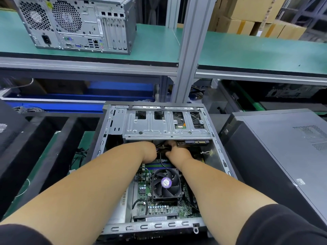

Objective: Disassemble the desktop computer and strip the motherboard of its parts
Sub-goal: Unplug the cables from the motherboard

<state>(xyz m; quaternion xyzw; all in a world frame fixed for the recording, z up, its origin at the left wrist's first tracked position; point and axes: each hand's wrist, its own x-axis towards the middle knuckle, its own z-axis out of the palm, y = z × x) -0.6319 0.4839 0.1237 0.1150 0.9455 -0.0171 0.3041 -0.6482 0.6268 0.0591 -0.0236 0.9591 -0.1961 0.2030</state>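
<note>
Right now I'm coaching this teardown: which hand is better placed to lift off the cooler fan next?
Right, marginally. The right hand lies nearer above the cooler fan; the left hand sits farther left. Both grip the cable bundle.

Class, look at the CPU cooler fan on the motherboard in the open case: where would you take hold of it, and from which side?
Probably grip the CPU cooler fan by two opposite outer edges of its square black frame, coming straight down from above through the open side of the case. It lies flat, facing up, with the blades exposed in the middle, so keep fingers off those.

Green motherboard (159, 207); black fan (166, 185), purple hub label; silver drive cage (166, 128); green shelf mat (247, 50).
</note>
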